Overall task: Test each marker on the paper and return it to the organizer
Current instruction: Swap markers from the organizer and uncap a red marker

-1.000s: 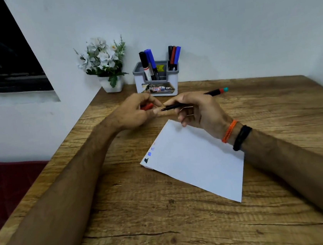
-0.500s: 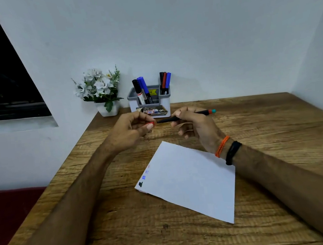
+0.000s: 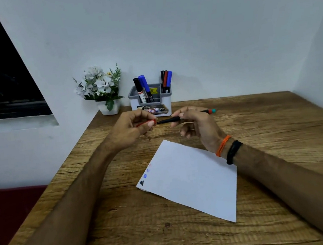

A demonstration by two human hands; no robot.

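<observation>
My right hand (image 3: 196, 125) grips a thin black marker (image 3: 169, 119) with a red and teal rear end, held level above the table, tip pointing left. My left hand (image 3: 132, 128) pinches its red cap (image 3: 146, 123) right at the marker's tip; whether the two touch is unclear. A white sheet of paper (image 3: 191, 179) lies on the table below my hands, with small black, blue and red test marks near its left corner. The grey and white organizer (image 3: 151, 101) stands at the back by the wall, holding several black, blue and red markers.
A small white pot of white artificial flowers (image 3: 101, 89) stands left of the organizer in the corner. The wooden table (image 3: 267, 126) runs to a wall behind and on the right. A dark window is at the upper left; a red seat lies below the table's left edge.
The camera has tilted upward, so the hands and paper sit lower in view. The hands stay close together with cap and marker tip meeting; the paper has not moved.
</observation>
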